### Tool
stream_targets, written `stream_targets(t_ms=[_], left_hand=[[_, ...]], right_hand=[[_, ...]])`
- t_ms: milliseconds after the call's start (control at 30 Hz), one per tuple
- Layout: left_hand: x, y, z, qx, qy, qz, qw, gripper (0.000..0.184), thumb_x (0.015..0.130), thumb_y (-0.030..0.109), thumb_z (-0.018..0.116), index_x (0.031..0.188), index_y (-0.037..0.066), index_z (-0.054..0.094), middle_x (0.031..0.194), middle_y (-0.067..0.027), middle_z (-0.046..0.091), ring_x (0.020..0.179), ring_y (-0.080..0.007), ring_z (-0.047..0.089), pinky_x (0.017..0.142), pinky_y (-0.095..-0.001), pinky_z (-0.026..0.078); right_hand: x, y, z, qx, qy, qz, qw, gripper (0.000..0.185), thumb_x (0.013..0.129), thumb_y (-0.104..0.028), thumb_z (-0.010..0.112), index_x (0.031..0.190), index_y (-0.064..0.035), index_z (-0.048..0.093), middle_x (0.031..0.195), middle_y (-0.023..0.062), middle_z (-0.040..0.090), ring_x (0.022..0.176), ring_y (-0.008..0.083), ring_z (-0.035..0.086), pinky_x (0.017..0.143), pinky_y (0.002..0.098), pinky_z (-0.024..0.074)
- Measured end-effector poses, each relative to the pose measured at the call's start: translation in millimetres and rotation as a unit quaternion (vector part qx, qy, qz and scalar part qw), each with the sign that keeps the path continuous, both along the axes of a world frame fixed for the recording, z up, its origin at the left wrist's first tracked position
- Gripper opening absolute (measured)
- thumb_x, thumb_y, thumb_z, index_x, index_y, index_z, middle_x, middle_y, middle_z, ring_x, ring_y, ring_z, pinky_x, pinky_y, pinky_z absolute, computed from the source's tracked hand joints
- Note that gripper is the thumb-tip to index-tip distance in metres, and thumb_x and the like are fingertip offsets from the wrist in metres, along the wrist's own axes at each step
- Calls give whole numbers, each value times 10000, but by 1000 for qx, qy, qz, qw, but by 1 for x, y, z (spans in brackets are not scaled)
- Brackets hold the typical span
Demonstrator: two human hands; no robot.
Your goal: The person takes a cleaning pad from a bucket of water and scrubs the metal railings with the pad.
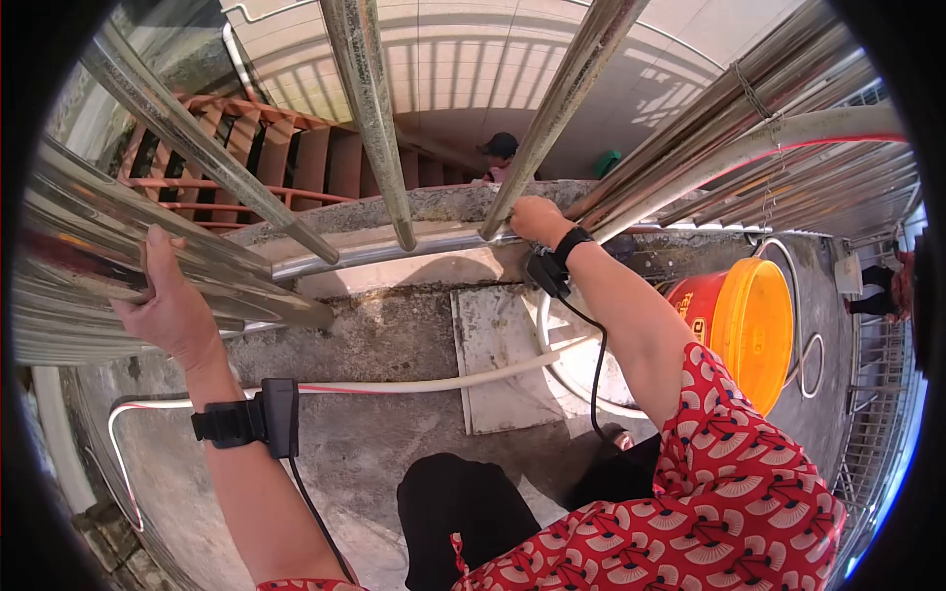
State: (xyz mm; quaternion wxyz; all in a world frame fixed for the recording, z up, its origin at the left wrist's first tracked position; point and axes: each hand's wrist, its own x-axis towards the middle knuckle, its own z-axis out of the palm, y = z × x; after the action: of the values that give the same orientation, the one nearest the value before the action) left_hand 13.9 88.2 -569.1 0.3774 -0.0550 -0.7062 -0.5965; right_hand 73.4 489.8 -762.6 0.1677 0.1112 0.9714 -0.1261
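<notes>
My left hand (pixel 175 310) is at a thick, shiny metal railing bar (pixel 212 281) on the left, its thumb on one side and its fingers curled round the other. My right hand (pixel 540 219) is closed, low down by the foot of a slanting metal bar (pixel 552 128) and the lower rail. Whatever its fingers hold, if anything, is hidden. Each wrist wears a black strap with a small box and cable. Below my arms, a white hose with a red stripe (pixel 424 384) crosses the concrete floor.
An orange-yellow bucket (pixel 754 335) stands to my right. A white board (pixel 493 404) lies on the floor under the hose. Beyond the railing are reddish stairs (pixel 310 167) and a person in a dark cap (pixel 501 148). Another person (pixel 877 291) is at the far right.
</notes>
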Motion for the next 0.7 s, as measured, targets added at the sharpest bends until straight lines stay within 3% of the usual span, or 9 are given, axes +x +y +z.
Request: stream_targets(t_ms=[67, 133, 167, 233, 267, 400, 467, 633, 700], left_hand=[[-3, -2, -1, -7, 1, -2, 1000, 241, 836, 143, 675, 967, -35, 579, 800, -84, 661, 732, -117, 601, 729, -256, 477], [-3, 2, 0, 7, 2, -1, 1000, 163, 842, 114, 647, 875, -42, 609, 790, -81, 647, 734, -126, 594, 738, -271, 470], [-1, 3, 0, 7, 6, -4, 1000, 163, 842, 114, 647, 875, -42, 609, 790, -81, 647, 734, -126, 594, 738, -271, 470], [1, 2, 1, 1, 11, -12, 1000, 150, 845, 106, 631, 835, -42, 610, 785, -78, 632, 728, -133, 585, 739, -280, 469], [-1, 0, 1, -12, 18, -19, 1000, 156, 853, 114, 623, 815, -36, 607, 783, -76, 623, 726, -137, 580, 736, -294, 468], [1, 4, 1, 5, 15, -5, 1000, 153, 852, 117, 623, 810, -30, 606, 774, -67, 621, 730, -134, 574, 742, -294, 461], [1, 0, 3, -18, 5, -11, 1000, 181, 856, 141, 622, 806, -33, 616, 772, -60, 629, 738, -132, 573, 755, -287, 451], [1, -7, 3, -100, -15, 25, 995, 252, 868, 196, 618, 773, -38, 635, 776, -61, 645, 757, -131, 573, 767, -276, 439], [4, -2, 3, -50, -23, 9, 998, 253, 869, 200, 621, 778, -35, 637, 771, -58, 640, 758, -130, 565, 771, -282, 439]], right_hand=[[-7, 6, -22, -41, 18, 2, 999, 317, 799, -150, 531, 1085, -56, 631, 1106, 172, 636, 1033, 362, 593, 890, 438, 472], [-26, 9, -41, -91, 61, 136, 985, 363, 809, -199, 552, 1145, -68, 601, 1104, 171, 636, 1038, 356, 590, 901, 407, 466], [-26, 12, -39, -90, 66, 132, 985, 363, 809, -199, 552, 1145, -68, 601, 1104, 171, 636, 1038, 356, 590, 901, 407, 466], [-33, 12, -36, -321, 163, 144, 922, 374, 819, -275, 578, 1120, -56, 608, 1047, 186, 647, 996, 339, 607, 875, 378, 474], [-39, 9, -33, -325, 166, 147, 920, 374, 819, -275, 578, 1120, -56, 608, 1047, 186, 647, 996, 339, 607, 875, 378, 474], [-40, 5, -27, -282, 32, 123, 951, 342, 844, -313, 554, 1013, -36, 662, 987, 192, 660, 925, 357, 618, 825, 407, 482], [-60, 28, -97, -211, 51, 206, 954, 342, 838, -315, 555, 1012, -41, 664, 1003, 192, 659, 943, 357, 619, 824, 413, 481], [-46, 26, -98, -96, 62, 184, 976, 358, 809, -305, 567, 1066, -77, 670, 1098, 179, 645, 1029, 358, 609, 853, 439, 472], [-14, -16, 2, -30, -73, -36, 996, 336, 834, -285, 547, 1081, -96, 674, 1142, 149, 638, 1059, 338, 607, 856, 475, 465]])
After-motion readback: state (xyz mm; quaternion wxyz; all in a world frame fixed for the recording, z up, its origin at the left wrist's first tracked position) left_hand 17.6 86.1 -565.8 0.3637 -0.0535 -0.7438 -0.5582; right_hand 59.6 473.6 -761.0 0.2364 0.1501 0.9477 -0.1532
